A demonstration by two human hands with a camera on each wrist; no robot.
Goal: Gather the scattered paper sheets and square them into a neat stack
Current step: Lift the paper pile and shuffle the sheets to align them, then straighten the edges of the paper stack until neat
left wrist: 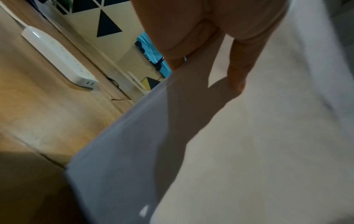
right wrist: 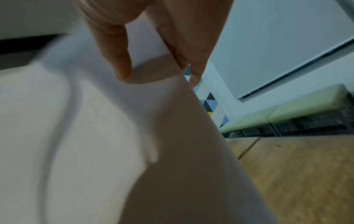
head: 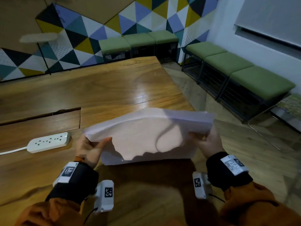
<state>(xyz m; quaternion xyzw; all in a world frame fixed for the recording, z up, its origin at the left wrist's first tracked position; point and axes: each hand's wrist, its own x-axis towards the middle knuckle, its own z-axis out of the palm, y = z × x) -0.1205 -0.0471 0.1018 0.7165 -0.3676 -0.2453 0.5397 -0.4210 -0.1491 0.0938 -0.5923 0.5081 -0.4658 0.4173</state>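
Observation:
A bundle of white paper sheets [head: 146, 134] is held upright on its long edge over the near edge of the wooden table [head: 97, 88], bowed in the middle. My left hand [head: 91, 147] grips its left side, thumb on the near face. My right hand [head: 210, 141] pinches the right side near the top corner. The left wrist view shows the thumb [left wrist: 237, 69] pressed on the paper sheets [left wrist: 229, 151]. In the right wrist view, fingers [right wrist: 116, 50] curl over the top edge of the paper sheets [right wrist: 95, 136]. The sheets' top edges look uneven.
A white power strip [head: 48, 141] with its cord lies on the table left of my left hand; it also shows as the power strip [left wrist: 57, 57]. Green cushioned benches [head: 244, 74] line the wall to the right. A cable hatch [head: 40, 121] is set into the table.

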